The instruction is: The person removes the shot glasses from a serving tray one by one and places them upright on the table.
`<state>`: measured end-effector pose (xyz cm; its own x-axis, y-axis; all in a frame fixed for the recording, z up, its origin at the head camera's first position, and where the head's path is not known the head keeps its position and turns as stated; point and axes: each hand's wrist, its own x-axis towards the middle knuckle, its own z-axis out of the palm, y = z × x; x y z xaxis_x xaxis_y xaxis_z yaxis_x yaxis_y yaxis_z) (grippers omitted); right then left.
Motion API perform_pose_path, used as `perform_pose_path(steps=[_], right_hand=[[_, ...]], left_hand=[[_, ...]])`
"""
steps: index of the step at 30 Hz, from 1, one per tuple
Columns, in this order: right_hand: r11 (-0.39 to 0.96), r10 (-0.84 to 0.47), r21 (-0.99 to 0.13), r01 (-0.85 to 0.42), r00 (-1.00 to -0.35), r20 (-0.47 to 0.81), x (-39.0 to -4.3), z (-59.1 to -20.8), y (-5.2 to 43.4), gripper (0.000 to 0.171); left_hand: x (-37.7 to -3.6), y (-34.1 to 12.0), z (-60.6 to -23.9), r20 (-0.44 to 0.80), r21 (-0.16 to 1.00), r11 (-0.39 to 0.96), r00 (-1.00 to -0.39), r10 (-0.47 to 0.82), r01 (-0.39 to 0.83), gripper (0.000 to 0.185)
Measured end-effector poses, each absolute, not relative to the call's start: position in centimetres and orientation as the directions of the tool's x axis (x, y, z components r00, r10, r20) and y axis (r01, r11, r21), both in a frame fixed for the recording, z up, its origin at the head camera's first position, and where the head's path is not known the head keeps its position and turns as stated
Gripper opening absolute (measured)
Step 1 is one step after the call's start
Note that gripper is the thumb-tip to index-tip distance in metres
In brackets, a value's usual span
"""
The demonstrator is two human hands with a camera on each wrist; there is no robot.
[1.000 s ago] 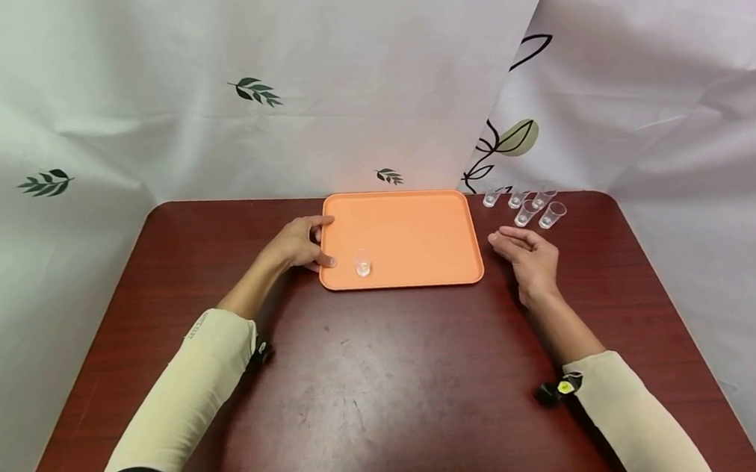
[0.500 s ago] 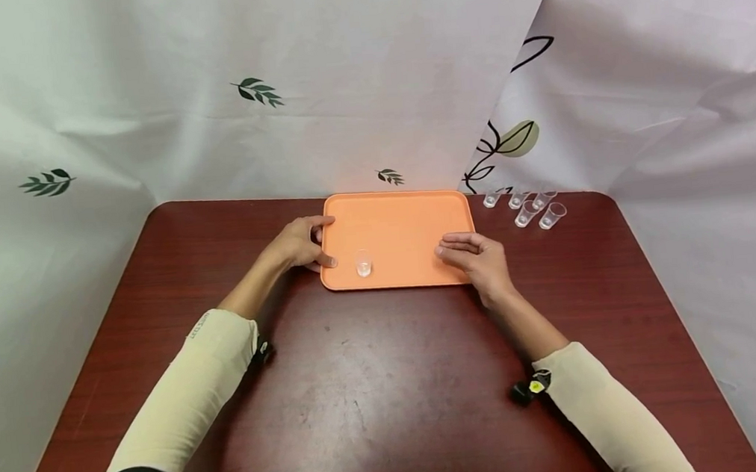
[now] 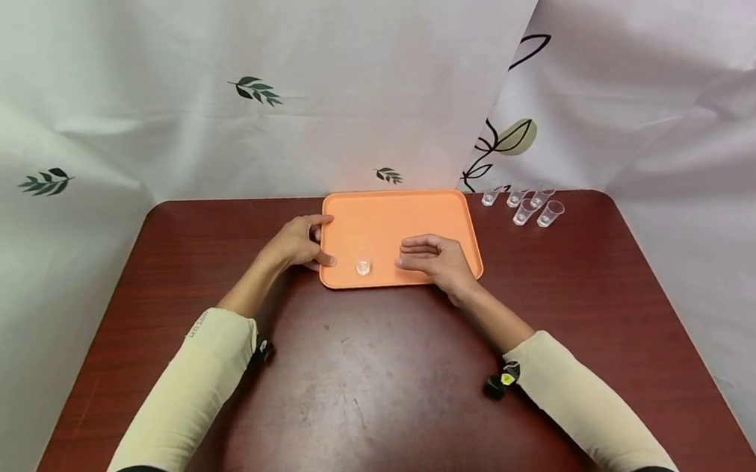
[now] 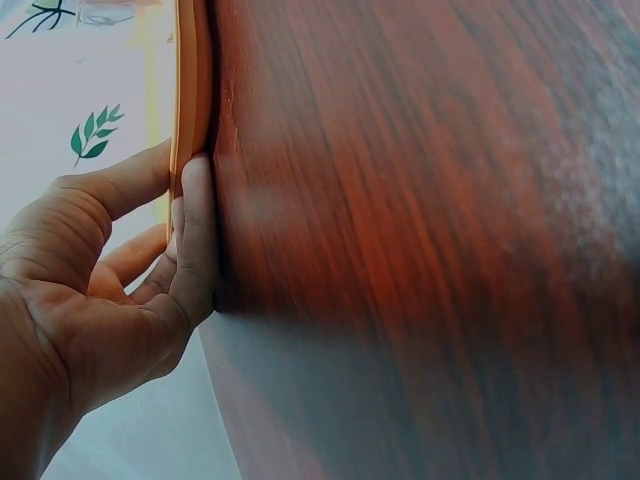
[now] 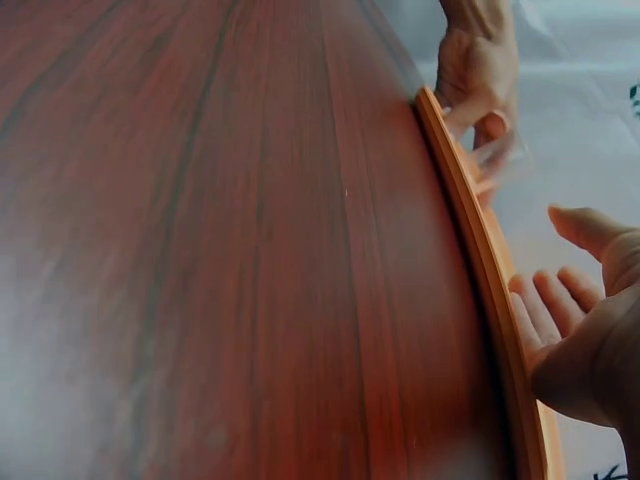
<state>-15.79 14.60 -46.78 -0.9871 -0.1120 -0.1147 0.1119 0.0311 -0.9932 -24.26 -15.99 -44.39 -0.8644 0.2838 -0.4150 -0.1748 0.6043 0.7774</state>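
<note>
An orange tray (image 3: 403,219) lies at the back of the table, its left rim gripped by my left hand (image 3: 296,243). In the left wrist view, the left hand (image 4: 110,270) pinches the tray's edge (image 4: 195,80) between thumb and fingers. On the tray's front left part stands a small clear cup (image 3: 363,266). My right hand (image 3: 441,262) hovers over the tray's front right half, to the right of that cup. In the right wrist view, the right hand (image 5: 590,310) has its fingers loosely extended and nothing between them; the cup (image 5: 498,155) shows beyond as a blur.
Several small clear cups (image 3: 550,213) stand in a cluster at the back right of the dark red wooden table (image 3: 364,387), beyond the tray's right rim. A pale cloth (image 3: 311,84) printed with leaves hangs right behind the table's back edge.
My right hand has swept left from beside the cluster of cups to over the tray, nearing the lone cup. The left hand, tray and cups have stayed in place.
</note>
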Motion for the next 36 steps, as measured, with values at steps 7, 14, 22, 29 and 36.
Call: perform_pose_path(steps=[7, 14, 22, 29, 36], right_hand=[[0.082, -0.169, -0.993, 0.083, -0.981, -0.096, -16.3, -46.9, 12.7, 0.048], [0.102, -0.228, -0.992, 0.071, -0.969, -0.093, -16.4, -47.0, 10.8, 0.051], [0.157, -0.248, -0.986, 0.05, -0.965, -0.089, -16.5, -47.1, 9.5, 0.052], [0.175, -0.24, -0.985, 0.007, -0.97, -0.049, -16.4, -47.0, 9.2, 0.044], [0.172, -0.227, -0.985, -0.014, -0.973, -0.026, -16.3, -47.2, 9.5, 0.042]], left_hand=[[-24.5, -16.0, -44.2, -0.418, 0.769, 0.617, -0.862, 0.286, -0.168, 0.103], [-24.3, -16.0, -44.3, -0.423, 0.775, 0.605, -0.862, 0.281, -0.183, 0.103], [-24.2, -16.0, -44.3, -0.426, 0.774, 0.604, -0.861, 0.279, -0.187, 0.102], [-24.2, -15.9, -44.2, -0.422, 0.777, 0.602, -0.863, 0.278, -0.186, 0.102], [-24.2, -15.7, -44.2, -0.419, 0.771, 0.612, -0.864, 0.279, -0.176, 0.103]])
